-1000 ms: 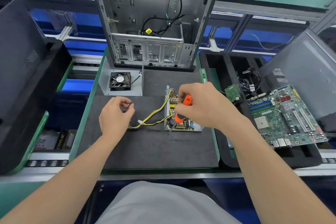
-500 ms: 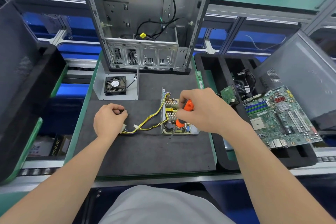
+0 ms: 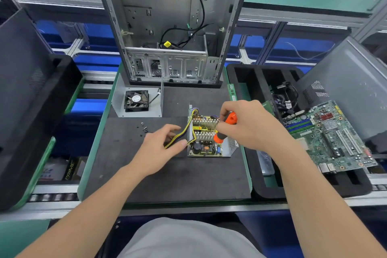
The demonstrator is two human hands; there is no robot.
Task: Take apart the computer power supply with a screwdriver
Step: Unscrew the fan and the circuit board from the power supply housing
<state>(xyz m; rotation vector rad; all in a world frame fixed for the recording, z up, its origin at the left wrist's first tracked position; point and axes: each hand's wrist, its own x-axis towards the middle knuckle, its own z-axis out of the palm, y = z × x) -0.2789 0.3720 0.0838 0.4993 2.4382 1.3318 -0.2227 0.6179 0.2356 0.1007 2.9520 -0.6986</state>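
Note:
The opened power supply [image 3: 206,142] lies on the black mat [image 3: 167,174], its circuit board and heat sinks exposed inside the metal shell. My right hand [image 3: 249,128] grips an orange-handled screwdriver [image 3: 225,129] held upright, tip down on the board's near part. My left hand [image 3: 161,146] lies just left of the unit over its yellow and black cable bundle [image 3: 184,134], thumb by the shell's left wall. Several small black screws [image 3: 143,129] lie on the mat to the left of that hand.
The power supply cover with its fan [image 3: 136,100] lies at the mat's back left. An empty computer case [image 3: 169,27] stands behind. A black foam tray [image 3: 261,184] at the right holds a motherboard [image 3: 330,136] and cables. Dark case panels lean at both sides.
My left hand let small screws drop on the mat at the left, then moved right to the cables beside the power supply. My right hand kept the screwdriver on the board.

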